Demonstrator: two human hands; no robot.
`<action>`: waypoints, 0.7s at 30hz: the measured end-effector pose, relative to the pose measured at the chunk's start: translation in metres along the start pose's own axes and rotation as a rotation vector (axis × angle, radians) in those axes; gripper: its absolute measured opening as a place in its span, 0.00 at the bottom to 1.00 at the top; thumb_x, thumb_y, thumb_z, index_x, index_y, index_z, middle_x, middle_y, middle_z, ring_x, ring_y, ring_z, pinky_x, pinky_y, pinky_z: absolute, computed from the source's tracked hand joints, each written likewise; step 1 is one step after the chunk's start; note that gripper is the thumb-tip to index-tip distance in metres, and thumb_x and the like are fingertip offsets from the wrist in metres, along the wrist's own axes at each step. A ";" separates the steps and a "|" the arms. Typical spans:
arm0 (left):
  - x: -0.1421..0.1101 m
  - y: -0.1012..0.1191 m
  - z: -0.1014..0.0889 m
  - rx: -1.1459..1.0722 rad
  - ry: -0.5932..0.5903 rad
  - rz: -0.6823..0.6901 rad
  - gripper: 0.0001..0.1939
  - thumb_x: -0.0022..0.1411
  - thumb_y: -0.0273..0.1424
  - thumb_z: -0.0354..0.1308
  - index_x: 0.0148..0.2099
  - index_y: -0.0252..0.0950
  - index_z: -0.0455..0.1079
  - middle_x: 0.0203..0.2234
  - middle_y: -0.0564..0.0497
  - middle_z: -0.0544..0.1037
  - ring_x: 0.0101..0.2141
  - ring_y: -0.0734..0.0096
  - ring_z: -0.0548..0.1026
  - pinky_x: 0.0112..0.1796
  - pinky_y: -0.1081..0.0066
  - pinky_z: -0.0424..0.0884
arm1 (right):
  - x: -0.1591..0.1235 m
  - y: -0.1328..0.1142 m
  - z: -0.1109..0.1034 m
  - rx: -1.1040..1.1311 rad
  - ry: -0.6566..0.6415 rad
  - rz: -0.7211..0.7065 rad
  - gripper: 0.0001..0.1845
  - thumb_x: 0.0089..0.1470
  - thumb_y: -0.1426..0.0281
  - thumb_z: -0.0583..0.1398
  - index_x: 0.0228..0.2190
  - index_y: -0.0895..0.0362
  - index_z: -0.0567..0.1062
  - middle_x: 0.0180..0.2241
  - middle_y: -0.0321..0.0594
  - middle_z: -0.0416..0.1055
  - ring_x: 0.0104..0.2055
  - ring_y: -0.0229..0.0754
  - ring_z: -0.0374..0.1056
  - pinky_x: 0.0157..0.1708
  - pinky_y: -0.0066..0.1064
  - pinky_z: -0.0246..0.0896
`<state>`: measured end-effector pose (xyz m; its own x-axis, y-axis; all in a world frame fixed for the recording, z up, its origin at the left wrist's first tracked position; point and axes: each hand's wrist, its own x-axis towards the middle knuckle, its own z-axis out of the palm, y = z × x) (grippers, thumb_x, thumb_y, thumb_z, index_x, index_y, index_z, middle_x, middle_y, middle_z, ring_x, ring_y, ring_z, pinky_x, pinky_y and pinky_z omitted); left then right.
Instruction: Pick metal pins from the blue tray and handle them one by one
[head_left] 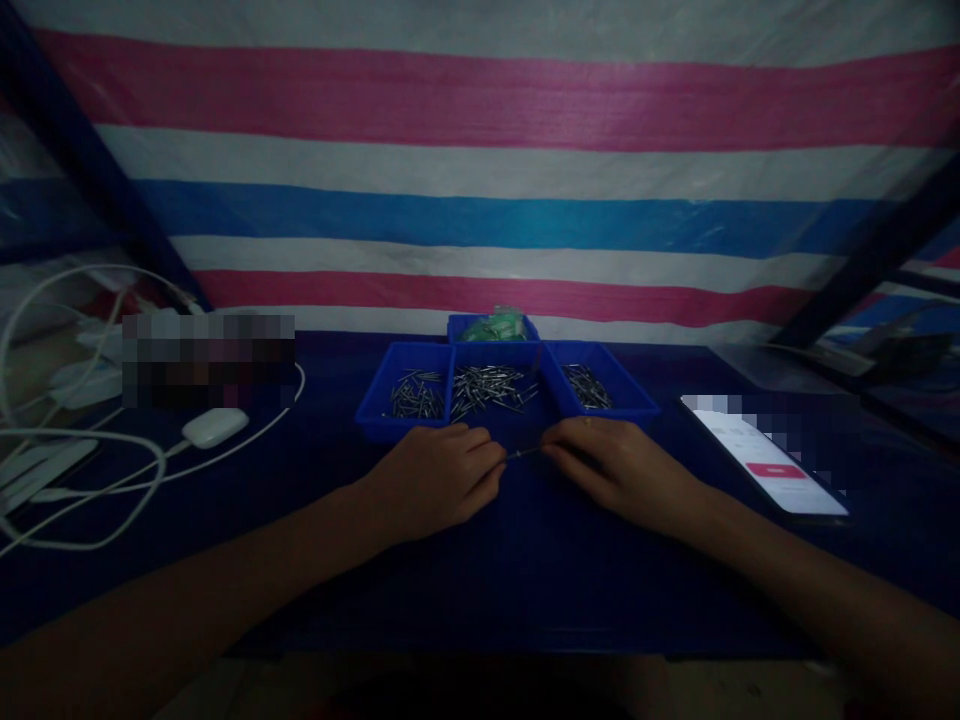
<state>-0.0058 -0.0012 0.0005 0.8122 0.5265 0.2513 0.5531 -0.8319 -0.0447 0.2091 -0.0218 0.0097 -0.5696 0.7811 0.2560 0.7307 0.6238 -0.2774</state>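
My left hand [442, 475] is closed in a pinch on one end of a thin metal rod [523, 453]. The other end sits between the fingertips of my right hand [619, 462], also pinched. The rod lies roughly level, and its exact kind is too small to make out. Just beyond my left hand stands a blue tray [365, 405] of small metal rods [416, 398]. A loose heap of similar metal pieces [491, 388] lies in the middle. Behind my right hand, another blue tray [637, 402] holds more metal pieces [586, 386].
A further blue tray [452, 328] with green plastic bags [499, 325] stands at the back. White cables [161, 470] and a white earbud case [215, 428] lie left. A lit phone [787, 490] lies right on the blue table [517, 590]. Striped sheeting [480, 220] hangs behind.
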 end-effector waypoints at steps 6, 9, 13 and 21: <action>-0.001 0.000 0.003 0.042 0.016 0.030 0.12 0.62 0.34 0.43 0.37 0.35 0.65 0.28 0.53 0.70 0.30 0.72 0.68 0.28 0.73 0.63 | -0.002 -0.003 -0.002 0.073 0.012 -0.043 0.10 0.56 0.71 0.49 0.34 0.58 0.69 0.29 0.38 0.69 0.31 0.36 0.64 0.32 0.29 0.58; -0.001 -0.001 0.004 0.039 0.018 0.040 0.11 0.62 0.32 0.43 0.34 0.35 0.65 0.27 0.53 0.70 0.29 0.73 0.67 0.28 0.73 0.63 | -0.002 -0.003 -0.002 0.087 0.005 -0.039 0.10 0.55 0.71 0.49 0.34 0.58 0.69 0.29 0.38 0.69 0.30 0.35 0.64 0.31 0.28 0.58; 0.000 -0.002 0.003 0.044 0.041 0.024 0.11 0.62 0.31 0.42 0.32 0.35 0.64 0.26 0.53 0.69 0.28 0.74 0.67 0.28 0.73 0.62 | -0.001 0.000 0.001 0.085 -0.012 -0.038 0.09 0.55 0.71 0.49 0.33 0.58 0.69 0.28 0.38 0.68 0.30 0.35 0.64 0.31 0.29 0.57; 0.000 -0.002 0.002 0.032 0.061 0.001 0.10 0.62 0.30 0.43 0.34 0.35 0.64 0.26 0.54 0.69 0.28 0.74 0.68 0.28 0.72 0.63 | 0.000 0.001 0.003 0.021 -0.072 -0.059 0.10 0.56 0.71 0.49 0.34 0.59 0.69 0.29 0.39 0.68 0.30 0.36 0.63 0.31 0.29 0.56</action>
<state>-0.0066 0.0013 -0.0013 0.8003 0.5132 0.3099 0.5588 -0.8258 -0.0755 0.2093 -0.0210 0.0065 -0.6375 0.7425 0.2055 0.6875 0.6687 -0.2833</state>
